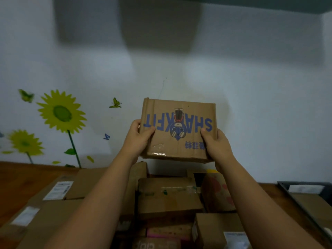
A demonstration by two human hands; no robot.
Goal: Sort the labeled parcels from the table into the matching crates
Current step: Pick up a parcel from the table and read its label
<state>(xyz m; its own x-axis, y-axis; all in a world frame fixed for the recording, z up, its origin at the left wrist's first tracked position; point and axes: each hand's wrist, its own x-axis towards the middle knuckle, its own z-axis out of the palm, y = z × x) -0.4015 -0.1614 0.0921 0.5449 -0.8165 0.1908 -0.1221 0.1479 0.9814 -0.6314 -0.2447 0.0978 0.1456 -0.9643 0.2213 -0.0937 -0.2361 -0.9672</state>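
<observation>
Parcel (179, 139), brown cardboard, held in the air in front of the pale wall (260, 87), above the pile of cartons on the table and touching none of them. Its printed face is turned to the camera and reads upside down: blue lettering "SHARKFIT" with a cartoon shark figure in the middle, and a row of blue characters below it. Clear tape shows crumpled at the lower left corner. Left hand (137, 139) grips the parcel's left edge, thumb pressed on the printed face, fingers curled round behind and out of sight. Right hand (218, 146) grips the right edge in the same way, thumb on the face by the letter S. Both forearms are bare and reach up from the bottom of the view. Wooden table (19, 178) below carries many cardboard boxes packed close; one at left bears a white label (58, 190), and one on the right has red print (218, 193). Dark crate (289, 194) stands at the right edge, with a brown carton inside. Sunflower stickers (62, 112) and small butterflies (115, 103) are on the wall at left.
</observation>
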